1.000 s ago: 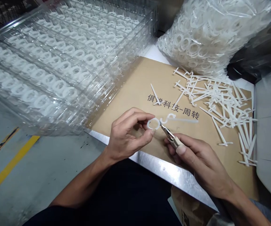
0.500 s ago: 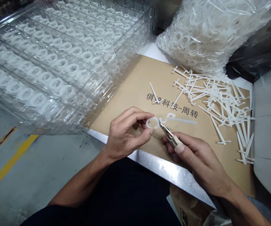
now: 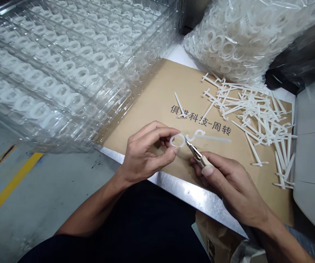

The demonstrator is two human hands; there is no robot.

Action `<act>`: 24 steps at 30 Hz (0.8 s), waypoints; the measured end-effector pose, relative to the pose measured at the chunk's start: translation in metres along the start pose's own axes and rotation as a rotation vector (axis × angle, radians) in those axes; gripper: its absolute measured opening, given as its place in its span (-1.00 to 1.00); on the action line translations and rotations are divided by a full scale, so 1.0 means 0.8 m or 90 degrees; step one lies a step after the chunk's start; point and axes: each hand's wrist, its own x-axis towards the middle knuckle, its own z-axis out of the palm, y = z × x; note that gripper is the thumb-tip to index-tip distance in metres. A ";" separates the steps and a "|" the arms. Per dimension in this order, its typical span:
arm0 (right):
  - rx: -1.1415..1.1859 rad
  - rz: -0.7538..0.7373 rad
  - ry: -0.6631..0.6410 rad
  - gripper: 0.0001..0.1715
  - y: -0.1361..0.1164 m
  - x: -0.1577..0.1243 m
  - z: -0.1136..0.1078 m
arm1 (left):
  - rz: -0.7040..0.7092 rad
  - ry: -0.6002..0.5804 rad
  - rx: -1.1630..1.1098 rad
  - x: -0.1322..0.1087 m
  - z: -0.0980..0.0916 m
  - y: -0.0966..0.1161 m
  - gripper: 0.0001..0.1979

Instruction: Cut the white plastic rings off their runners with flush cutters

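Between thumb and fingertips, my left hand [image 3: 150, 151] pinches a translucent white plastic ring [image 3: 171, 141] above the cardboard. My right hand [image 3: 225, 179] is wrapped round a pair of nippers [image 3: 197, 153] with metal jaws and pale handles. The jaw tips meet the ring's right edge. Just beyond them extends a white S-shaped runner with a straight stem [image 3: 214, 138]; whether it is still joined to the ring, I cannot tell.
Clear stacked trays [image 3: 91, 95] filled with white rings stand at left. A plastic bag [image 3: 228, 44] of rings sits at the back. Many white plastic sprues [image 3: 258, 113] lie heaped on the printed cardboard [image 3: 152, 95] at right. A metal table edge [image 3: 184, 191] runs in front.
The view has shifted slightly. Both hands, the ring and the nippers keep nearly the same position relative to one another.
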 end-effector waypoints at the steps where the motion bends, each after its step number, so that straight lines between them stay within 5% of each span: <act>1: -0.013 -0.004 0.002 -0.56 -0.001 0.000 0.000 | 0.000 -0.002 -0.002 0.000 0.000 0.000 -0.71; 17: -0.037 0.012 0.024 -0.47 0.007 -0.003 0.012 | -0.047 -0.003 -0.019 0.002 0.002 0.001 -0.77; 24: 0.072 0.074 0.048 -0.46 0.016 0.000 0.013 | -0.025 0.025 0.023 -0.001 0.005 0.001 -0.77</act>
